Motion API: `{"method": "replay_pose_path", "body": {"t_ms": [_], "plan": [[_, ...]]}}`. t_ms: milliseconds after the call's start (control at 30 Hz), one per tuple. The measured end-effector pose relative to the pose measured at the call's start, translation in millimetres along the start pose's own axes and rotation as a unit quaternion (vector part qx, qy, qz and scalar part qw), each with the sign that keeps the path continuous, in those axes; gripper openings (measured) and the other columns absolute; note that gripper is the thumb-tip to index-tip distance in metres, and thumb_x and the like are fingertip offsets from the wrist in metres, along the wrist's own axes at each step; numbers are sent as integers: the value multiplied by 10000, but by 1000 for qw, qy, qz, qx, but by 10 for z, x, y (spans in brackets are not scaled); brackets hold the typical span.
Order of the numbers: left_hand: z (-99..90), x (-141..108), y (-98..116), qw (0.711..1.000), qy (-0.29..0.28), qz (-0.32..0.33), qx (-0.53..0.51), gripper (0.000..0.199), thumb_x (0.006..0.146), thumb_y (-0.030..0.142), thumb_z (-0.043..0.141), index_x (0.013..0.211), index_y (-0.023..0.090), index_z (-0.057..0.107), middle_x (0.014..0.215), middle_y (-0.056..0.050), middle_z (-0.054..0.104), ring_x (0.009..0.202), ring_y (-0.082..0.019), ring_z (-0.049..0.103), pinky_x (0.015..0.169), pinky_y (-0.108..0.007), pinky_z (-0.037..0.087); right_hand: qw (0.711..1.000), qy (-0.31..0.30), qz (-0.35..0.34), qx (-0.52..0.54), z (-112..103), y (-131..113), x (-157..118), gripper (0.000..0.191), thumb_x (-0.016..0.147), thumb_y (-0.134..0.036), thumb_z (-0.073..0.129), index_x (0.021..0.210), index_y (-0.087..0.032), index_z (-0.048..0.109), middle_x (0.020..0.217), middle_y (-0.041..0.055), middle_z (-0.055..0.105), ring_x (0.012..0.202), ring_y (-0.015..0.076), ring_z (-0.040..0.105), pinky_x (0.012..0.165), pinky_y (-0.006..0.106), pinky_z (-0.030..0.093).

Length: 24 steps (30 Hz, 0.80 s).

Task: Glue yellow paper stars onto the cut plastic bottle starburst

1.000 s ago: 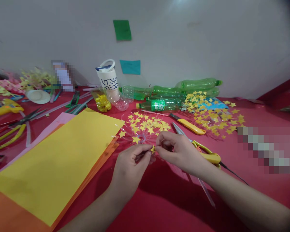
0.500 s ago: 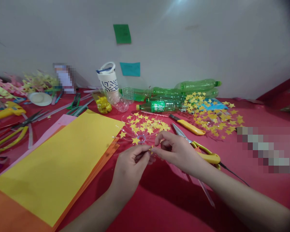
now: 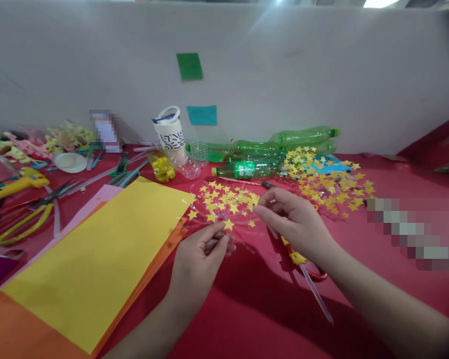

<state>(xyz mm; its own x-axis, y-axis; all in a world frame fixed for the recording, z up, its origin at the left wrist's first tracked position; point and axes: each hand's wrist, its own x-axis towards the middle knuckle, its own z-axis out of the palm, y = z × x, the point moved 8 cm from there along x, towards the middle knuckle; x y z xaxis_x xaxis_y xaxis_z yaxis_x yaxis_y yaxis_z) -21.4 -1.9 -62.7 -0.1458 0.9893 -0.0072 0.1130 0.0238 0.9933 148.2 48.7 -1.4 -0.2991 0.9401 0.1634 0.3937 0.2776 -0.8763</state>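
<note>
My left hand is closed in a pinch at the near side of a clear plastic piece cut into strips, dotted with yellow paper stars. One larger star lies right at its fingertips; what the pinch holds is unclear. To the right, my right hand hovers with thumb and forefinger together, nothing nameable between them. Beneath this hand a yellow glue gun is partly hidden, its clear glue stick poking out toward me. A smaller star sits below the right fingertips.
Yellow paper over orange and pink sheets covers the left front. Scissors and another glue gun lie beyond. Green bottles, a white patterned cup and a second star-covered plastic piece stand along the back.
My right hand has drawn away to the right and slightly up from my left. The star that stood between both hands' fingertips now appears flat by my left fingertips. The view has tilted up slightly.
</note>
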Motion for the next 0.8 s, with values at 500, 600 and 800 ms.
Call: {"method": "replay_pose_path", "body": {"t_ms": [500,600,800], "plan": [[-295,-143,678,929,86,226,281,101,817,228,560,759,193,635,642,7,627,531,-112,537,546,-225,448,999,48,0,-16,-346,30,109,190,827,-347,597,756,-215,480,490,-73,503,431,86,469,437,210,325],[-593,-74,648,959,166,165,160,102,815,250,572,769,184,635,664,9,608,566,-109,546,551,-212,443,999,14,33,-31,-282,109,88,219,826,-385,596,742,-218,482,455,-64,548,404,98,477,436,211,333],[-960,317,242,977,205,61,13,166,783,313,612,884,183,634,715,18,583,622,-107,537,599,-198,445,993,-50,34,-105,-176,161,72,281,912,-400,452,695,-224,483,448,-50,556,408,120,502,499,236,374]]}}
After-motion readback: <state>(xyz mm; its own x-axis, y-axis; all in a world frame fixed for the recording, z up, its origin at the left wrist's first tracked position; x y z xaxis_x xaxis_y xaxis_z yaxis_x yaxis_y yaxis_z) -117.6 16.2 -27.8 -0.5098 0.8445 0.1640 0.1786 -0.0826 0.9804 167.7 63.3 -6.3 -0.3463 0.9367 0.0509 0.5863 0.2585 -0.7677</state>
